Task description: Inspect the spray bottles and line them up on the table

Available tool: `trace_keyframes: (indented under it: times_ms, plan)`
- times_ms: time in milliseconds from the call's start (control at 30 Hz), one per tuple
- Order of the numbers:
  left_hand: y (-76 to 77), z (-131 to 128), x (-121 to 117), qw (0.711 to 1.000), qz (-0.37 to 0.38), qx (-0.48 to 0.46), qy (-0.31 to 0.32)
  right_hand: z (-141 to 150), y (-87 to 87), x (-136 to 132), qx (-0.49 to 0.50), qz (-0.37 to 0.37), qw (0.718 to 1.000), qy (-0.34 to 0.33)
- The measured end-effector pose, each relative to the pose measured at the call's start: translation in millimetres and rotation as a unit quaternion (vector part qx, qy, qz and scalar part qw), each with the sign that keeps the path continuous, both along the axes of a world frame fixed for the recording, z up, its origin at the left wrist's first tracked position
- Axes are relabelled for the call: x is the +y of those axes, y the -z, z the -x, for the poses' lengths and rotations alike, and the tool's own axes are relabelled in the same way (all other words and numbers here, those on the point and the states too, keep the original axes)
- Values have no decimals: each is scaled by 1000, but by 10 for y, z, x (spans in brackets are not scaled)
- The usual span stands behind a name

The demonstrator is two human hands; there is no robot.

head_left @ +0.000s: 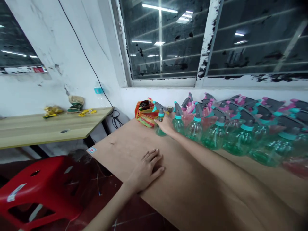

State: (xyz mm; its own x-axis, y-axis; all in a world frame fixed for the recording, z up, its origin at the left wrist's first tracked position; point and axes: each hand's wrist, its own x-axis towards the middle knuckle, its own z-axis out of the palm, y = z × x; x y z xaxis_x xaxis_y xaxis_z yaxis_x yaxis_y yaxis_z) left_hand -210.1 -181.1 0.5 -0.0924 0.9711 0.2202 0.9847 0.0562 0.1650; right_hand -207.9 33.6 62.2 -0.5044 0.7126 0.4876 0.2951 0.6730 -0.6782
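Observation:
At the far end of the table, my right hand (166, 124) is closed around a green spray bottle (160, 132) with a grey and turquoise trigger head. The bottle stands upright at the left end of a row of similar bottles. Close to its right is another green spray bottle (178, 123). My left hand (146, 170) lies flat on the brown tabletop (125, 144) near the front edge, fingers spread and holding nothing. Just left of the gripped bottle sits a red and yellow patterned bag (144, 115) with dark contents.
Several green and pink spray bottles (243, 138) crowd the right side along the wall. A red plastic stool (48, 183) stands at lower left. Behind it is a light wooden desk (74, 125) bearing yellow items (53, 110). A black cable (84, 51) hangs down the wall.

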Motion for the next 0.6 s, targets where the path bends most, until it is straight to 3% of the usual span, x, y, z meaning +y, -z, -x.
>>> trace_keyframes:
  times_ms: [200,400,467,600]
  plan:
    - [-18,-79,18,999,-21,-17,-23,19,77,-14,-19,-20,1000,-6]
    - [17,-39,10,998,-49,-13,-47,-230,38,-252,-51,-76,994,-51]
    - [79,66,-12,994,-73,-3,-79,-379,15,-366,-64,-90,992,-60]
    - [213,391,-81,968,-136,25,-211,-862,-1,-609,-85,-109,988,-68]
